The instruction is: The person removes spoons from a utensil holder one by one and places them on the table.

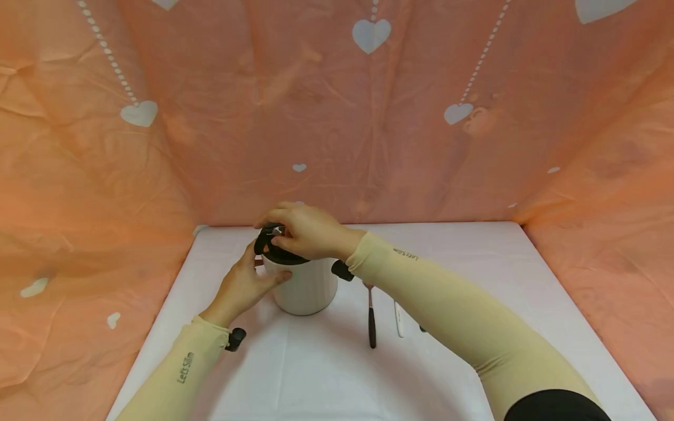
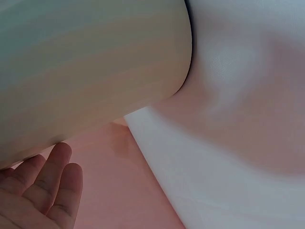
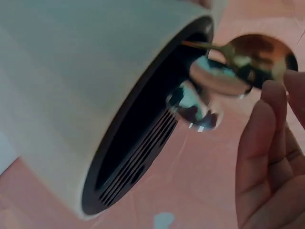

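A pale, ribbed utensil holder (image 1: 305, 292) with a black slotted top (image 3: 143, 157) stands on the white table. My left hand (image 1: 244, 286) holds it from the left, thumb across the front and fingertips against the far side. Over the top, my right hand (image 1: 310, 231) pinches the bowl of a gold spoon (image 3: 259, 55). The handle of that spoon runs down into the opening. Two shiny silver spoon bowls stick out beside it, the nearer one (image 3: 190, 107) blurred in the right wrist view.
On the table (image 1: 326, 374), right of the holder, lies a piece of cutlery with a black handle (image 1: 372, 327). A white handle (image 1: 398, 318) lies beside it, partly under the right forearm. An orange cloth (image 1: 326, 128) with hearts hangs behind.
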Available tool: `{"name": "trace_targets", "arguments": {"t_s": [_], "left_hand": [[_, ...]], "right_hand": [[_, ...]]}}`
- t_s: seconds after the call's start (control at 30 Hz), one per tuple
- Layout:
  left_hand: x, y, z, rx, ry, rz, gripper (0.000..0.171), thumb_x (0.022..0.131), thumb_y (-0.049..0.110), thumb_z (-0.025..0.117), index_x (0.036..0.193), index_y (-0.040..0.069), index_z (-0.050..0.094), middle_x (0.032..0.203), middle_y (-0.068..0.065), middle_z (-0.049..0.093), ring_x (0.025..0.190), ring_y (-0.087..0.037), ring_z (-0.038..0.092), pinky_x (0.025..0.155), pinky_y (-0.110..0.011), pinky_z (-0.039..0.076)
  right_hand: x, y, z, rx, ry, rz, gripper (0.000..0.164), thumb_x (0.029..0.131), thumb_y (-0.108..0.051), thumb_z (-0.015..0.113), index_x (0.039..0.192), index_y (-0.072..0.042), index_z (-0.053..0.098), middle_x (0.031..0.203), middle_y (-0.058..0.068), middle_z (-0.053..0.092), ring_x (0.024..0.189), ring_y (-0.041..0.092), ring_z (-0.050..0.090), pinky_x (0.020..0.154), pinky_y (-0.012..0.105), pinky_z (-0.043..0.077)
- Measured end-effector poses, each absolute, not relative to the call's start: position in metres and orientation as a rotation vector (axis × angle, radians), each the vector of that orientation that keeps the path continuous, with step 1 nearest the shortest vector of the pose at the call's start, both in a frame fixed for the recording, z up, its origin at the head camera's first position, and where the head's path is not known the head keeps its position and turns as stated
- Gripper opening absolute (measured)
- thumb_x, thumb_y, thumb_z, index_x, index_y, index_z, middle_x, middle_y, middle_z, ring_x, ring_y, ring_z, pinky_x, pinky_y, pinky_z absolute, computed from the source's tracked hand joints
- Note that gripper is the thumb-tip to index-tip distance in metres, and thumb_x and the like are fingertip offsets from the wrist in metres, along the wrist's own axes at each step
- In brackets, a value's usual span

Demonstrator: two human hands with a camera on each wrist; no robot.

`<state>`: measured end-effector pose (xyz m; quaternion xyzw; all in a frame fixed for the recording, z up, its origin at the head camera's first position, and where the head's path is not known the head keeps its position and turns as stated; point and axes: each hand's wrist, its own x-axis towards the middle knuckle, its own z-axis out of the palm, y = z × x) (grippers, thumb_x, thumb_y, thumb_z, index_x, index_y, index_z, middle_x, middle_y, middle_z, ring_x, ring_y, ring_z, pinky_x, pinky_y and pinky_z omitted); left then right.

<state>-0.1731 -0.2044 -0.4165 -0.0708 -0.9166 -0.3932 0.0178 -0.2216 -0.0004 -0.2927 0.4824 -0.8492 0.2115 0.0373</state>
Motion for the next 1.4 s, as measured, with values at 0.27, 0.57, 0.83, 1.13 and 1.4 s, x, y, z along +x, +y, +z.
{"name": "trace_targets", "arguments": {"t_s": [0.27,0.57,0.83,1.13,1.4], "left_hand": [[-0.171,-0.204,-0.419,-0.231,-2.858,-1.199,0.101,0.078,0.069,0.071,0.157,0.031,0.020,0.141,-0.010,0.049,0.122,-0.038,0.054,0.093,-0.055,0.046],[-0.172,-0.205,-0.416,-0.211,-2.873,-1.175,0.109,0.079,0.070,0.069,0.160,0.022,0.015,0.144,-0.016,0.047,0.123,-0.040,0.053,0.091,-0.057,0.046],[-0.174,-0.204,-0.418,-0.227,-2.864,-1.164,0.109,0.079,0.071,0.069,0.160,0.025,0.014,0.147,-0.016,0.046,0.122,-0.038,0.054,0.089,-0.057,0.048],[-0.175,-0.202,-0.418,-0.240,-2.835,-1.155,0.110,0.077,0.069,0.072,0.159,0.018,0.019,0.139,-0.018,0.052,0.118,-0.038,0.057,0.088,-0.057,0.049],[-0.175,-0.202,-0.419,-0.210,-2.846,-1.144,0.111,0.077,0.070,0.072,0.159,0.016,0.020,0.141,-0.019,0.051,0.119,-0.039,0.056,0.088,-0.059,0.048]], "right_hand": [[-0.214,-0.011,-0.297,1.549,-2.544,0.519,0.025,0.097,-0.017,0.065,0.122,-0.021,0.069,0.121,-0.007,0.062,0.099,0.006,0.060,0.072,0.024,0.050],[-0.222,-0.010,-0.300,1.530,-2.470,0.486,0.016,0.099,-0.019,0.065,0.113,-0.022,0.070,0.113,-0.009,0.062,0.092,0.005,0.062,0.071,0.024,0.050],[-0.223,0.000,-0.297,1.428,-2.314,0.607,0.015,0.098,-0.016,0.065,0.109,-0.022,0.072,0.108,-0.008,0.063,0.089,0.006,0.063,0.069,0.025,0.050],[-0.226,0.014,-0.280,1.326,-2.144,0.740,0.012,0.097,-0.013,0.065,0.107,-0.016,0.073,0.103,-0.003,0.063,0.084,0.008,0.060,0.072,0.022,0.048],[-0.232,0.032,-0.260,1.209,-1.920,1.006,0.013,0.095,-0.002,0.065,0.104,-0.008,0.072,0.099,0.002,0.064,0.080,0.009,0.057,0.070,0.022,0.048]]}}
